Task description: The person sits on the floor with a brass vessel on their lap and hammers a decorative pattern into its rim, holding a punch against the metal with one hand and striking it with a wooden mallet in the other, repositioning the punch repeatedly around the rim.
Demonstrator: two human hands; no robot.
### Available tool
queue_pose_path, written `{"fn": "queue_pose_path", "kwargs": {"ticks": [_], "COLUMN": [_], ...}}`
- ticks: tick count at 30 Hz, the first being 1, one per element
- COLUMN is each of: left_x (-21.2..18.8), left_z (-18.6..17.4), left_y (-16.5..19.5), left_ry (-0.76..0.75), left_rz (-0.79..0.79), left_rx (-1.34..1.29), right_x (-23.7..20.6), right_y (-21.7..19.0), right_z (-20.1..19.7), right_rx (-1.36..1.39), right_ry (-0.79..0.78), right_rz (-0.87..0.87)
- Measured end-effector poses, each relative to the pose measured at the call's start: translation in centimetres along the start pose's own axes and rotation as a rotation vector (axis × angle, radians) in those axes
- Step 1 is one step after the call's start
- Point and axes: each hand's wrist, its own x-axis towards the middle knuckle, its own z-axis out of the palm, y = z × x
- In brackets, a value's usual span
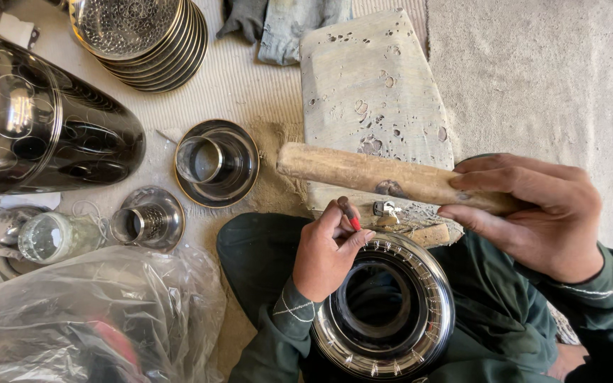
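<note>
We note a chased metal ring base (pixel 384 312) directly below our left fingertips. Our right hand (pixel 533 213) wraps its fingers around a wooden mallet handle (pixel 384 177). Our left hand (pixel 328 252) pinches a red-tipped punch (pixel 350 213) upright, its point on the rim.
</note>
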Motion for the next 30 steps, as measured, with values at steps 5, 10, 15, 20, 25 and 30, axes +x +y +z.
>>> {"fn": "queue_pose_path", "kwargs": {"ticks": [5,10,15,20,25,30], "left_x": [0.1,0.0,-0.2,0.0,0.0,0.0], "left_z": [-0.1,-0.2,-0.2,-0.1,0.0,0.0], "left_y": [0.1,-0.1,-0.1,0.2,0.4,0.4], "left_ry": [0.001,-0.032,-0.036,-0.031,-0.019,-0.03], "left_rz": [-0.03,0.027,0.033,0.023,0.003,0.027], "left_rx": [0.008,0.036,0.022,0.003,0.003,0.043], "right_x": [-0.3,-0.6,-1.2,-1.9,-2.1,-2.5], "right_y": [-0.9,-1.0,-0.2,-0.3,-0.6,-1.3], "right_z": [-0.4,-0.5,-0.3,-0.4,-0.4,-0.4], "right_rx": [-0.15,-0.059,-0.028,-0.096,-0.11,-0.08], "right_ry": [-0.01,-0.038,0.016,0.075,0.022,0.046], "right_rz": [-0.027,0.016,-0.019,-0.066,-0.018,0.011]}}
